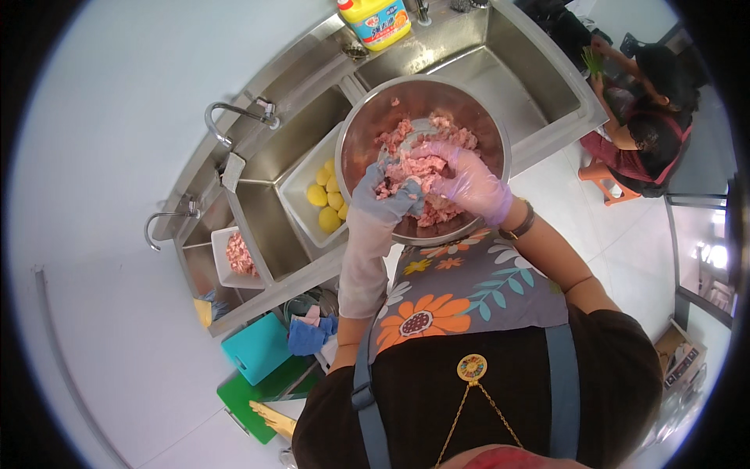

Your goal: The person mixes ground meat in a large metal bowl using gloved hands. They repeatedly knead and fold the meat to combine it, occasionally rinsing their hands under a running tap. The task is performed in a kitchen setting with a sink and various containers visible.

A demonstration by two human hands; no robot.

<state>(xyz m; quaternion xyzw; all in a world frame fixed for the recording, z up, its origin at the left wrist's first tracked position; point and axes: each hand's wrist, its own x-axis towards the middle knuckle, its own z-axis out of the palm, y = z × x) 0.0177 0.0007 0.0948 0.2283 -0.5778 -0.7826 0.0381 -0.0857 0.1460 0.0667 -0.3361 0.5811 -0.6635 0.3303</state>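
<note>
Both my hands are inside a large stainless steel bowl [364, 111] that rests over the sink. My left hand [384, 193], in a blue-grey glove with a long pale sleeve, cups a clump of raw minced meat [413, 170]. My right hand [463, 173], in a thin translucent purple glove, grips the same clump from the other side. More pinkish mince [448, 132] lies around the bowl's bottom and below my hands. My palms and some fingertips are hidden by the meat.
A white tub [296, 187] of peeled potatoes [329, 220] sits in the middle sink [246, 217]. Farther left, a smaller white tub [220, 246] holds chopped meat. A yellow detergent jug [378, 23] stands behind the bowl. At right, a person [638, 123] sits holding green stalks [592, 60].
</note>
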